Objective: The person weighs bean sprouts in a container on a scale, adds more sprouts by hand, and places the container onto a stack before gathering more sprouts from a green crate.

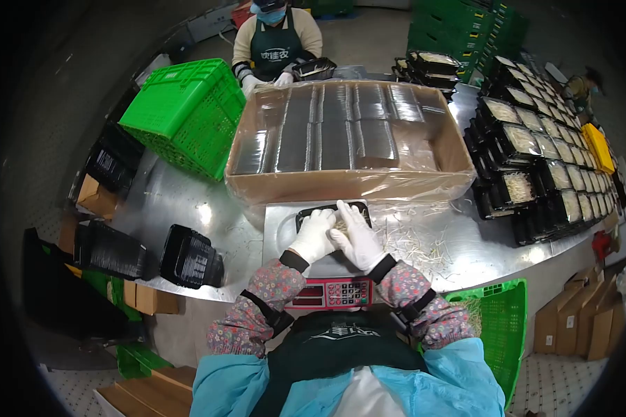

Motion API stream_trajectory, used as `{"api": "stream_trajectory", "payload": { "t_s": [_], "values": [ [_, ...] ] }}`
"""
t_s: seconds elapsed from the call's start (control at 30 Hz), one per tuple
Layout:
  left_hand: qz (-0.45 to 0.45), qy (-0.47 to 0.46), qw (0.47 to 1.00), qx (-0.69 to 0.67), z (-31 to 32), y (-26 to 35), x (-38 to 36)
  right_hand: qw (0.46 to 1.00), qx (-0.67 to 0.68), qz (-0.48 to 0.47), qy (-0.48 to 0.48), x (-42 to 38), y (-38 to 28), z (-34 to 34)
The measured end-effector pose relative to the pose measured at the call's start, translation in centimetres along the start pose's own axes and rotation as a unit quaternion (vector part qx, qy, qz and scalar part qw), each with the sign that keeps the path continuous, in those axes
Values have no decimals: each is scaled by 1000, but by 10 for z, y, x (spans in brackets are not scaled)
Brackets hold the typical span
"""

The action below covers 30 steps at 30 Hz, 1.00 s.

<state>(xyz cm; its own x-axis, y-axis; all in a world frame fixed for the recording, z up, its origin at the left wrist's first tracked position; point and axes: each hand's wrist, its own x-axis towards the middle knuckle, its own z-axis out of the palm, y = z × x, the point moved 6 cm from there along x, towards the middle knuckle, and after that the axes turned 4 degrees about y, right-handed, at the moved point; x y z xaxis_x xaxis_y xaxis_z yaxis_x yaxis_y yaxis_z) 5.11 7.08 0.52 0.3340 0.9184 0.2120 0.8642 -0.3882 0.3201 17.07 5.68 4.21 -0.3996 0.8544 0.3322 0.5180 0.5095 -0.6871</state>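
A black tray (305, 217) with pale sprouts (341, 226) in it rests on the metal plate of a red scale (328, 292). Both of my hands wear white gloves and lie over this tray. My left hand (316, 236) covers its left part, the fingers bent down onto the sprouts. My right hand (357, 238) is at its right part, fingers stretched out and pointing away from me. Loose sprouts (424, 250) are scattered on the steel table (490, 257) to the right of the scale.
Beyond the scale stands a carton (348, 185) of clear lids. A green crate (181, 111) is at the back left, with black tray stacks (188, 257) nearer. Filled trays (522, 139) are piled right. A co-worker (277, 42) is across the table. A green basket (501, 333) stands lower right.
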Motion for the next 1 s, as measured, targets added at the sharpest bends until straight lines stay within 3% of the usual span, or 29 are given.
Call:
{"api": "stream_trajectory", "payload": {
  "t_s": [0.1, 0.27, 0.33, 0.4, 0.47, 0.53, 0.6, 0.63, 0.7, 0.8, 0.87, 1.0],
  "values": [
    [-2, 15, 1000, -13, -1, 9, 7, 986, -120, 48, -106, 3, 31, 28],
    [7, -25, 998, -51, -3, 8, 8, 984, -95, 46, -146, 13, 25, 7],
    [-6, -7, 997, -79, -19, 17, 6, 991, -61, -8, -119, 31, 23, -18],
    [-37, -13, 992, -117, -39, 25, 0, 1000, -20, 5, -10, 63, 40, -57],
    [-43, 17, 989, -143, -55, 27, -7, 993, -72, -15, 94, 103, 68, -86],
    [-63, 58, 980, -181, -76, 26, -17, 977, -181, 17, 111, 136, 98, -103],
    [-100, 121, 968, -197, -93, 14, -31, 938, -336, 85, 2, 159, 121, -99],
    [-127, 153, 958, -208, -97, 5, -41, 933, -354, 63, 8, 164, 141, -92],
    [-210, 225, 896, -320, -88, -23, -71, 940, -339, -2, 37, 169, 151, -90],
    [-263, 260, 878, -305, -73, -55, -114, 952, -295, -77, 24, 171, 156, -94],
    [-310, 277, 849, -325, -62, -62, -134, 965, -255, -62, -1, 169, 162, -101],
    [-297, 241, 879, -285, -60, -46, -133, 970, -227, -84, 19, 159, 158, -115]
  ]
}}
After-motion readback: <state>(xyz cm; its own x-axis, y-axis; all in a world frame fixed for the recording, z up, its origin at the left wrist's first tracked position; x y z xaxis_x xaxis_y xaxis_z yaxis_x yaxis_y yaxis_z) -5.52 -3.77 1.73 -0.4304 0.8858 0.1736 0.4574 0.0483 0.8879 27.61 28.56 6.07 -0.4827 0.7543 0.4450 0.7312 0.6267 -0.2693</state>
